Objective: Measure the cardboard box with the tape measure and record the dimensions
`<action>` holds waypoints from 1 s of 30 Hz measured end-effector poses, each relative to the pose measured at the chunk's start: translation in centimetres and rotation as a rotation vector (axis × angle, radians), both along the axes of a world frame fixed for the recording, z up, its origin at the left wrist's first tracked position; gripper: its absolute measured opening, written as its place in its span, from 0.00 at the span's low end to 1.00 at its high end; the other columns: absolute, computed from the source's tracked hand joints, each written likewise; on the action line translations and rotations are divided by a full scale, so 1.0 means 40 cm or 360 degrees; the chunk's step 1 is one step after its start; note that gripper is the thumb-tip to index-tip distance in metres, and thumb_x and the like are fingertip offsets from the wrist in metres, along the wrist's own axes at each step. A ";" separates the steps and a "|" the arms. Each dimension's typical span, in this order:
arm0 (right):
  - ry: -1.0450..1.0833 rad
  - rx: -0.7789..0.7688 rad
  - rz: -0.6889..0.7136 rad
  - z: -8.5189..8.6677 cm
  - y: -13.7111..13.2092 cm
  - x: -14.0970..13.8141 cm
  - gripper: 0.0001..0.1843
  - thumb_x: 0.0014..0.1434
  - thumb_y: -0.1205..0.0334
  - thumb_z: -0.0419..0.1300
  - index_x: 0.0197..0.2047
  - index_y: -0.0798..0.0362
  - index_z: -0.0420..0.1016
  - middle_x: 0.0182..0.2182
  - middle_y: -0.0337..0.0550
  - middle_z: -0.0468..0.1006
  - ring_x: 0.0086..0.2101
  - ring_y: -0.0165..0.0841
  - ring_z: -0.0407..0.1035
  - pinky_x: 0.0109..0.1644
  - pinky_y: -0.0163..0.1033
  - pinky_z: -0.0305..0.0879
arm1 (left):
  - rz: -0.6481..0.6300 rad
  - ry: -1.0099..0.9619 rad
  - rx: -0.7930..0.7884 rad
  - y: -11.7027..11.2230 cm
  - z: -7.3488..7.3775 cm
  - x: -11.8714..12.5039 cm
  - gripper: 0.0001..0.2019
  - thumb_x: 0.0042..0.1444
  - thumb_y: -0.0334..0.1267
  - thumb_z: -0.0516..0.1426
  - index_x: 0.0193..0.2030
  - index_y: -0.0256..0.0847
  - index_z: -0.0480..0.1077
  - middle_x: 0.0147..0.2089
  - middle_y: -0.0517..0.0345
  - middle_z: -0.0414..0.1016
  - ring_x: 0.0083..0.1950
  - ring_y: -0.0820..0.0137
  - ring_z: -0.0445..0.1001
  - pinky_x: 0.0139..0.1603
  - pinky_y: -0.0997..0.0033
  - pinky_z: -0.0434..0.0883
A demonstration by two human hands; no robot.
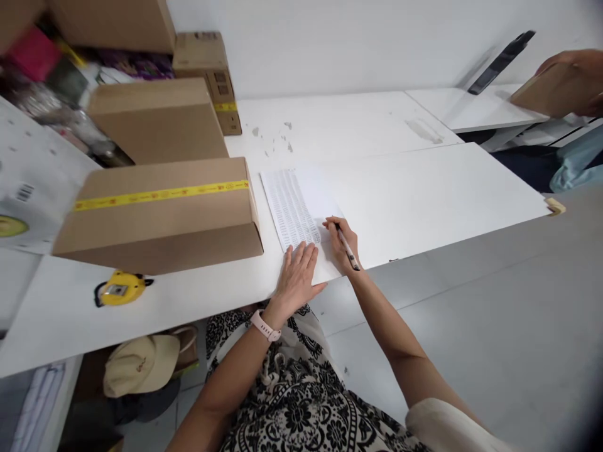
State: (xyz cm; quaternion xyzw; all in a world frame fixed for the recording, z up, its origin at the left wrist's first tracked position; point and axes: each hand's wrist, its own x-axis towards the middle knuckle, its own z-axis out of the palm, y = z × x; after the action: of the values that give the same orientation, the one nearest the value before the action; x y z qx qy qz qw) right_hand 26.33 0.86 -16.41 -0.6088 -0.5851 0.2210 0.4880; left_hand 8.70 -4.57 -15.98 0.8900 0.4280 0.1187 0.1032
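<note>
White printed sheet (pixel 296 207) on the desk (pixel 424 188), just right of the taped cardboard box (pixel 160 213). Left hand (pixel 296 276) flat, fingers spread, pressing the sheet's near edge. Right hand (pixel 342 242) closed around a pen (pixel 347 248), tip on the sheet.

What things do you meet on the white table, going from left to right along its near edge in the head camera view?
Yellow tape measure → taped cardboard box → left hand, flat on the printed sheet → right hand, holding a pen → roll of tape at the table's right corner.

You're in a packing/stock room; taped cardboard boxes (pixel 160 213) stacked on white worktable (pixel 424 188); tape measure (pixel 120 289); printed list (pixel 294 207).
</note>
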 end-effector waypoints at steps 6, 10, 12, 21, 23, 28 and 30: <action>-0.1022 -0.0070 0.0361 0.026 0.090 -0.025 0.20 0.67 0.70 0.50 0.56 0.52 0.75 0.55 0.52 0.79 0.59 0.46 0.67 0.60 0.50 0.61 | 0.0015 -0.0292 0.0063 -0.010 0.008 -0.010 0.33 0.61 0.50 0.59 0.67 0.31 0.63 0.73 0.37 0.61 0.75 0.49 0.55 0.75 0.42 0.55; -0.1363 -0.0117 0.0435 0.046 0.122 -0.065 0.28 0.64 0.77 0.47 0.64 0.55 0.71 0.62 0.54 0.73 0.63 0.46 0.62 0.62 0.49 0.58 | 0.0045 -0.0649 0.0354 -0.075 0.035 -0.086 0.20 0.63 0.37 0.57 0.62 0.40 0.68 0.66 0.41 0.70 0.73 0.54 0.61 0.70 0.49 0.66; -0.1397 -0.0121 0.0381 0.045 0.114 -0.077 0.32 0.62 0.79 0.47 0.67 0.54 0.68 0.63 0.53 0.72 0.62 0.45 0.63 0.61 0.48 0.59 | 0.0222 -0.0796 0.0611 -0.107 0.049 -0.176 0.18 0.62 0.32 0.56 0.58 0.49 0.70 0.61 0.46 0.74 0.68 0.55 0.67 0.65 0.47 0.71; -0.0949 0.0175 -0.0297 -0.036 0.043 -0.030 0.21 0.68 0.60 0.50 0.60 0.55 0.73 0.58 0.57 0.76 0.57 0.49 0.66 0.58 0.54 0.63 | 0.1517 -0.0556 0.0908 -0.068 0.060 -0.705 0.28 0.55 0.49 0.62 0.58 0.37 0.66 0.67 0.34 0.63 0.72 0.44 0.58 0.70 0.37 0.55; -0.0864 0.0241 -0.0405 -0.051 0.031 -0.022 0.21 0.68 0.58 0.50 0.58 0.56 0.74 0.57 0.57 0.76 0.56 0.49 0.66 0.57 0.55 0.64 | 0.1573 -0.0503 0.0666 -0.051 0.049 -0.743 0.37 0.51 0.50 0.64 0.64 0.35 0.60 0.70 0.32 0.59 0.74 0.43 0.54 0.71 0.39 0.54; -0.0710 0.0411 -0.0470 -0.042 -0.012 -0.042 0.20 0.68 0.57 0.51 0.56 0.55 0.75 0.55 0.58 0.77 0.55 0.50 0.66 0.57 0.58 0.64 | 0.1595 -0.0333 0.0199 -0.030 0.059 -0.751 0.34 0.52 0.49 0.62 0.63 0.33 0.64 0.71 0.32 0.60 0.72 0.43 0.56 0.71 0.43 0.54; -0.0646 0.0469 -0.0399 -0.019 -0.028 -0.068 0.19 0.68 0.56 0.51 0.56 0.54 0.74 0.55 0.58 0.77 0.56 0.49 0.66 0.59 0.58 0.64 | 0.1599 -0.0379 0.0082 -0.023 0.074 -0.750 0.24 0.53 0.46 0.62 0.55 0.37 0.71 0.67 0.36 0.66 0.70 0.43 0.59 0.69 0.42 0.55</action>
State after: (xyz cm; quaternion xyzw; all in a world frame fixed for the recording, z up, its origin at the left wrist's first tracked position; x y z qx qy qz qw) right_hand 23.63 -0.28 -17.16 -0.6307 -0.6168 -0.0551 0.4677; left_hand -21.32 -5.49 -13.03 0.5571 0.7848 0.2647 0.0597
